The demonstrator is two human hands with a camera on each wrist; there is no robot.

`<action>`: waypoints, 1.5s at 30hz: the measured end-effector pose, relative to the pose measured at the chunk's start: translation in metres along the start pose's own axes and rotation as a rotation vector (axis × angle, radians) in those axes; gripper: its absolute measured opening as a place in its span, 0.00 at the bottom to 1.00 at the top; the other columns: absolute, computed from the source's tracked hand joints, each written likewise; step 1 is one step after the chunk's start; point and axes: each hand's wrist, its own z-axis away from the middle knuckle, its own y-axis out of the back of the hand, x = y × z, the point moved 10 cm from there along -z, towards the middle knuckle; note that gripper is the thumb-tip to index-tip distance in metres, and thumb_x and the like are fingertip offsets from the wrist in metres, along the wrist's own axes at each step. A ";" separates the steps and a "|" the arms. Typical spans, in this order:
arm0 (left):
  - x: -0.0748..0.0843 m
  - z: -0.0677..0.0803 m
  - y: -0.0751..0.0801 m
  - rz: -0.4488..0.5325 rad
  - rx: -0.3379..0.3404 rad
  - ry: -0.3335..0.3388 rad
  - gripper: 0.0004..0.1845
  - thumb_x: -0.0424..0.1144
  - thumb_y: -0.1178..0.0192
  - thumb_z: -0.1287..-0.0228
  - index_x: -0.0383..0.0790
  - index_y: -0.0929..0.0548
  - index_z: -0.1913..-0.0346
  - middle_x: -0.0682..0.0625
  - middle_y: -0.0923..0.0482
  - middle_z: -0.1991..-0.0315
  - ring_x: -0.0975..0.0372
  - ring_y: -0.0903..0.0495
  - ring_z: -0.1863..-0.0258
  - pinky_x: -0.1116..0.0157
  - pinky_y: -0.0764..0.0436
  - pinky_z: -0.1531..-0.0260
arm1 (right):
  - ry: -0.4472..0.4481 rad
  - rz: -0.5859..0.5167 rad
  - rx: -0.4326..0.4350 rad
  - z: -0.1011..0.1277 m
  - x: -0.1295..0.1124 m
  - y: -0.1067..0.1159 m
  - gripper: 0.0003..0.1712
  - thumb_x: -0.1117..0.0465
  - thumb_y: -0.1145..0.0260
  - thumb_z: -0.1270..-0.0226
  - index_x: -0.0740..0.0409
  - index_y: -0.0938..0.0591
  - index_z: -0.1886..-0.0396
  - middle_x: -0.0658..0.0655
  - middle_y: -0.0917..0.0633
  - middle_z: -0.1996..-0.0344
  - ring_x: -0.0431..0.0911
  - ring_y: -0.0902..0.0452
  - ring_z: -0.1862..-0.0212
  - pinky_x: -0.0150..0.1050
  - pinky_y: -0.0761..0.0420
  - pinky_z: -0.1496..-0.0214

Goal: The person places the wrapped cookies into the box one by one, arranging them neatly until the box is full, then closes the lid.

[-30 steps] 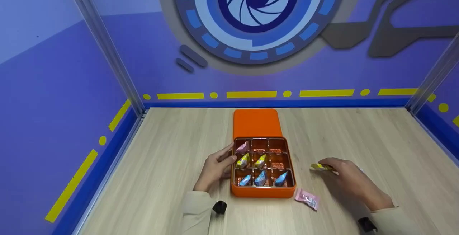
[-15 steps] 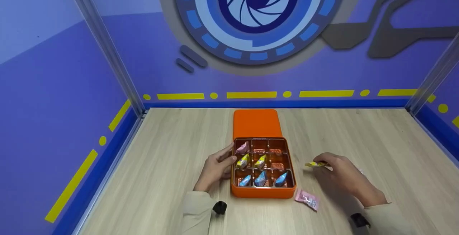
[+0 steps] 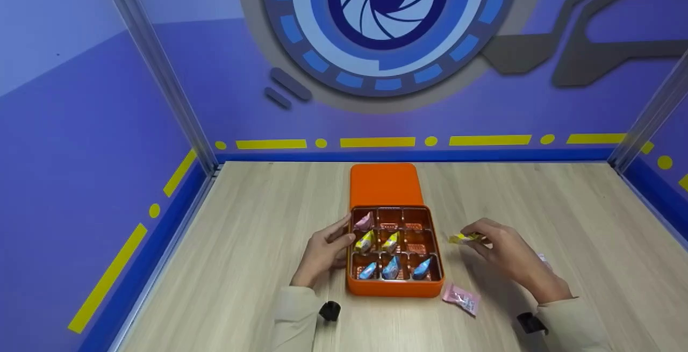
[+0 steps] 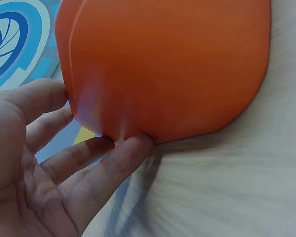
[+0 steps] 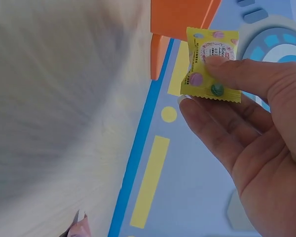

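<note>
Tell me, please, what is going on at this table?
A person's right hand pinches a yellow-wrapped sweet just right of an orange box, while the left hand touches the box's left side. Six of its nine compartments are filled: three blue sweets, two yellow sweets, one pink sweet. A loose pink sweet lies on the table by the box's near right corner.

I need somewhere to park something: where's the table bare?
Bare table lies left of the left hand, and right of the lid beyond the right hand. Crowded: between box and right hand, which pinches a yellow candy there, with a pink candy by the box's near right corner.
</note>
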 end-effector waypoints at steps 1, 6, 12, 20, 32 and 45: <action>0.000 0.000 0.000 -0.008 0.000 -0.002 0.30 0.46 0.33 0.23 0.51 0.25 0.22 0.31 0.32 0.25 0.49 0.18 0.38 0.55 0.10 0.64 | 0.017 0.001 0.010 -0.001 -0.002 0.001 0.20 0.81 0.22 0.44 0.57 0.12 0.57 0.51 0.12 0.60 0.47 0.12 0.61 0.44 0.10 0.59; -0.001 0.001 0.000 -0.006 -0.004 0.009 0.31 0.47 0.33 0.23 0.52 0.25 0.22 0.32 0.32 0.25 0.51 0.15 0.43 0.56 0.10 0.64 | 0.020 0.010 0.005 -0.004 -0.004 0.000 0.19 0.80 0.22 0.43 0.56 0.11 0.57 0.50 0.12 0.60 0.48 0.12 0.60 0.46 0.10 0.58; 0.000 0.001 -0.001 0.011 -0.004 0.015 0.31 0.46 0.33 0.24 0.52 0.25 0.22 0.32 0.31 0.25 0.55 0.13 0.51 0.54 0.10 0.66 | 0.027 -0.008 -0.002 -0.009 -0.007 0.000 0.20 0.81 0.23 0.42 0.56 0.11 0.56 0.51 0.11 0.59 0.49 0.12 0.59 0.46 0.10 0.57; 0.001 0.001 0.000 0.001 0.007 0.005 0.30 0.45 0.33 0.24 0.52 0.24 0.23 0.32 0.31 0.26 0.52 0.15 0.44 0.53 0.10 0.63 | 0.047 -0.030 0.009 -0.012 -0.011 0.001 0.21 0.82 0.23 0.43 0.57 0.11 0.56 0.51 0.11 0.59 0.48 0.12 0.59 0.45 0.10 0.58; 0.001 -0.001 -0.001 -0.009 0.008 -0.013 0.30 0.44 0.33 0.23 0.50 0.25 0.22 0.36 0.31 0.25 0.46 0.25 0.30 0.53 0.13 0.50 | 0.098 -0.076 0.025 -0.022 -0.018 0.001 0.20 0.80 0.23 0.42 0.56 0.11 0.55 0.51 0.11 0.60 0.50 0.12 0.61 0.41 0.10 0.58; 0.001 0.000 -0.002 0.023 0.003 -0.005 0.30 0.43 0.33 0.23 0.50 0.25 0.22 0.35 0.32 0.24 0.47 0.20 0.36 0.55 0.10 0.59 | 0.072 -0.107 0.022 -0.028 -0.016 0.003 0.22 0.83 0.24 0.43 0.57 0.11 0.54 0.51 0.10 0.59 0.48 0.12 0.59 0.41 0.11 0.57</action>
